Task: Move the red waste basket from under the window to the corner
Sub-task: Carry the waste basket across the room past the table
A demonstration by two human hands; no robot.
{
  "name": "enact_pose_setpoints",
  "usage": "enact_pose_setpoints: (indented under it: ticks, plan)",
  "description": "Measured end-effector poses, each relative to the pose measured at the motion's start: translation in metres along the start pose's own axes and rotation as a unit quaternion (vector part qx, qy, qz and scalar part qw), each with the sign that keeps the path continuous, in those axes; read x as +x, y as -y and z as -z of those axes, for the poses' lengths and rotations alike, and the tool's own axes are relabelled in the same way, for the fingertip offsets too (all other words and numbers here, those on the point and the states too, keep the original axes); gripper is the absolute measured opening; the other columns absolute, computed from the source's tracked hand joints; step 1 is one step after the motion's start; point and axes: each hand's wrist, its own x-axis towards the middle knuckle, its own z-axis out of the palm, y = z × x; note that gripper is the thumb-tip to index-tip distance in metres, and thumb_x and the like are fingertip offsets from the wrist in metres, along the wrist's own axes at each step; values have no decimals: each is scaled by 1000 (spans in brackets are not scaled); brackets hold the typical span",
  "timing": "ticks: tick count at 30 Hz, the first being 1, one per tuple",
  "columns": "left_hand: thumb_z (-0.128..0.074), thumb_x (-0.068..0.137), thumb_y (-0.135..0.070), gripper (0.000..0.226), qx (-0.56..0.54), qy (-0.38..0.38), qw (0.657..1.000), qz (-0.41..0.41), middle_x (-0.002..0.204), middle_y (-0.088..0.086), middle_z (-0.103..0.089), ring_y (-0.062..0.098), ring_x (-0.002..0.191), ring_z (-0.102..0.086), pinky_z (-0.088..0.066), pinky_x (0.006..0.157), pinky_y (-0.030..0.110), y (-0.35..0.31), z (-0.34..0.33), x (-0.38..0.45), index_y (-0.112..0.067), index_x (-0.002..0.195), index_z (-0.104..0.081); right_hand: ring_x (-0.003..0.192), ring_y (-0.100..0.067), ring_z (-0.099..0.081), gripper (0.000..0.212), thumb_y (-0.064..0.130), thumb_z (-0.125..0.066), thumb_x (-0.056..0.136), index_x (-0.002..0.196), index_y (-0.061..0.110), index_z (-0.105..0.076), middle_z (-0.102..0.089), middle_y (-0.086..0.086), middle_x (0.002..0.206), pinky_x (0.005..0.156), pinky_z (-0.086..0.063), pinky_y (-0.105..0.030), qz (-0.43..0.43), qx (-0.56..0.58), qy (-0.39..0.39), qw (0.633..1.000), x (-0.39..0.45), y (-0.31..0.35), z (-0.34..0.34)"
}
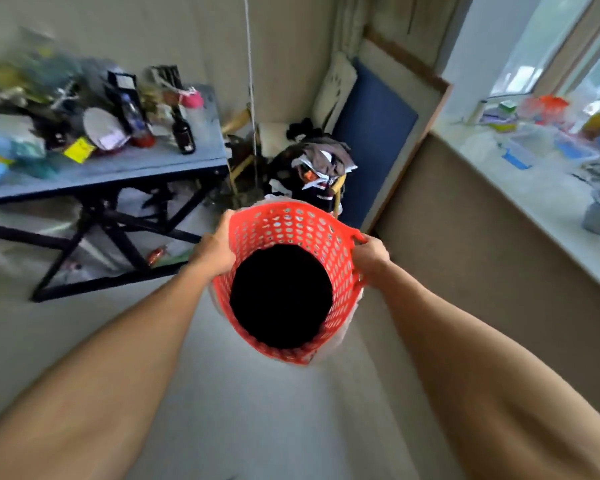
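Pale floor underfoot, with a crowded blue table [194,157] at the far left, a dark bottle [183,135] near its right edge and black cross-braced legs jutting out toward the walking line. Just right of that, a white cord [252,98] hanging down into the far corner. Left hand [215,252] closed over the left rim of the red waste basket [291,223], held off the floor in mid-room, mouth tilted toward the camera, inside black and unreadable, a pale liner showing along its outer wall. Beyond it, a heap of clothes [323,168] filling much of the far corner. Right hand [371,256] clenched on the right rim handle. Far right, a cluttered windowsill [534,188]. Likely trouble: little free floor in that corner, so could end up jammed against the heap or snagged on the cord; could clip a table leg on a leftward swing; could spill any contents if tipped further.
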Motion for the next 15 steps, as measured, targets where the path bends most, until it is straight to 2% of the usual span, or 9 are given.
enact_pose_setpoints:
  ticks: [3, 5, 6, 7, 8, 10, 11, 13, 15]
  plan:
    - [-44, 84, -2, 94, 7, -19, 998, 54, 94, 20, -58, 31, 71, -54, -42, 63, 37, 85, 50, 0, -45, 155, 2, 121, -31, -72, 48, 21, -54, 99, 145, 28, -64, -72, -6, 135, 105, -59, -45, 37, -34, 39, 998, -17, 54, -85]
    - [-42, 85, -2, 93, -2, -29, 996, 79, 98, 20, -62, 30, 66, -55, -40, 56, 34, 136, 79, -2, -46, 154, 1, 112, -23, -70, 47, 15, -55, 99, 144, 24, -66, -71, 0, 126, 87, -64, -28, 72, -53, 74, 993, -24, 83, -137]
    - [-42, 86, -1, 92, -11, -33, 994, 99, 100, 20, -61, 29, 63, -55, -37, 51, 34, 169, 96, -7, -46, 154, 0, 102, -19, -66, 47, 13, -55, 100, 145, 21, -66, -68, 2, 120, 73, -59, -22, 95, -76, 98, 988, -32, 102, -169]
    - [-42, 87, -1, 91, -19, -40, 992, 115, 104, 20, -60, 30, 64, -57, -37, 49, 34, 196, 109, -13, -46, 154, -1, 94, -18, -63, 46, 14, -54, 100, 145, 20, -65, -65, 2, 118, 67, -53, -24, 112, -98, 117, 982, -41, 117, -196]
    - [-44, 87, -2, 90, -23, -54, 989, 139, 112, 22, -59, 35, 72, -62, -39, 52, 34, 229, 123, -21, -45, 153, -3, 92, -20, -64, 45, 17, -55, 100, 144, 20, -66, -68, -2, 119, 67, -50, -26, 126, -121, 137, 975, -52, 135, -227]
    - [-48, 87, -4, 87, -39, -88, 978, 182, 132, 27, -56, 42, 98, -66, -46, 65, 39, 288, 147, -39, -46, 152, -7, 106, -32, -73, 46, 24, -57, 98, 142, 24, -69, -75, -12, 128, 80, -58, -37, 144, -138, 160, 967, -73, 169, -285]
    - [-49, 88, -7, 85, -53, -100, 974, 195, 133, 25, -58, 41, 100, -66, -48, 70, 40, 305, 153, -44, -46, 151, -8, 112, -34, -73, 46, 27, -57, 97, 142, 27, -69, -75, -14, 131, 90, -60, -43, 145, -135, 166, 966, -80, 180, -300]
    - [-51, 87, -17, 80, -67, -132, 958, 245, 122, 20, -64, 35, 87, -63, -46, 72, 38, 362, 174, -65, -49, 147, -10, 117, -34, -72, 47, 28, -57, 97, 143, 31, -68, -74, -13, 134, 106, -58, -45, 173, -152, 208, 951, -102, 210, -364]
    - [-52, 86, -24, 78, -85, -139, 942, 294, 118, 20, -64, 37, 89, -65, -45, 73, 36, 411, 189, -84, -49, 147, -10, 118, -37, -72, 47, 28, -55, 98, 144, 32, -67, -72, -13, 135, 104, -59, -44, 190, -163, 246, 936, -120, 233, -418]
